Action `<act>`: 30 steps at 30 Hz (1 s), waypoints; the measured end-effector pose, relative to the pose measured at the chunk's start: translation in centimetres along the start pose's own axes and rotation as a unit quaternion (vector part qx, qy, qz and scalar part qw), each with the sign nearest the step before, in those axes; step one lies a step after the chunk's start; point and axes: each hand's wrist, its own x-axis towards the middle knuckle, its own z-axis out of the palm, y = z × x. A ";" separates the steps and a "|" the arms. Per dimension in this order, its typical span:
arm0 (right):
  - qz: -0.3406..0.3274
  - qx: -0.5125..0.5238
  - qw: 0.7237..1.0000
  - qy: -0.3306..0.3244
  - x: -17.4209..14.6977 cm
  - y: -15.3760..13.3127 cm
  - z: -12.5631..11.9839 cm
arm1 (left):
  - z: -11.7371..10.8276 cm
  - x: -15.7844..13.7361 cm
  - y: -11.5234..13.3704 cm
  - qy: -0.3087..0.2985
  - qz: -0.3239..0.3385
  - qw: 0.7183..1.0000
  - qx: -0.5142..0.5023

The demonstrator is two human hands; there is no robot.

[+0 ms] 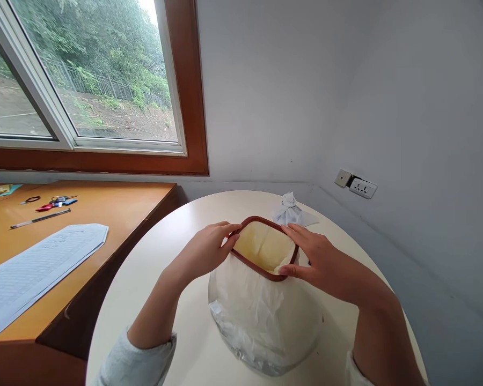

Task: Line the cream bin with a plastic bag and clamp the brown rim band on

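Observation:
A small bin stands on the round white table, a white plastic bag (261, 311) lining it and hanging loose over its outside. Around the mouth runs a brown rim ring (257, 219), with the pale lined inside visible through it. My left hand (203, 247) pinches the ring's left side between thumb and fingers. On the right side, my right hand (320, 257) grips the ring, fingers over the far right corner and thumb on the near right edge. Just behind the bin lies a knotted white plastic bag (288, 209). The bin's own walls are hidden by the liner.
The round table (156, 268) sits against the wall. To its left is a wooden desk (137, 198) holding papers (44, 273), a pen (40, 219) and keys (58, 202). A window is above the desk; wall sockets (363, 187) are at right.

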 end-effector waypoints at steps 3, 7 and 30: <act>-0.002 0.023 1.000 -0.019 0.1 0.1 -0.4 | 0.0 0.0 0.1 0.003 0.008 1.000 0.006; -0.014 0.042 0.999 -0.024 0.0 0.0 -0.8 | 0.1 0.0 0.2 -0.005 0.024 1.000 0.014; 0.002 0.033 0.998 -0.050 -0.3 0.2 -0.9 | 0.4 0.2 0.3 -0.008 0.016 1.000 0.016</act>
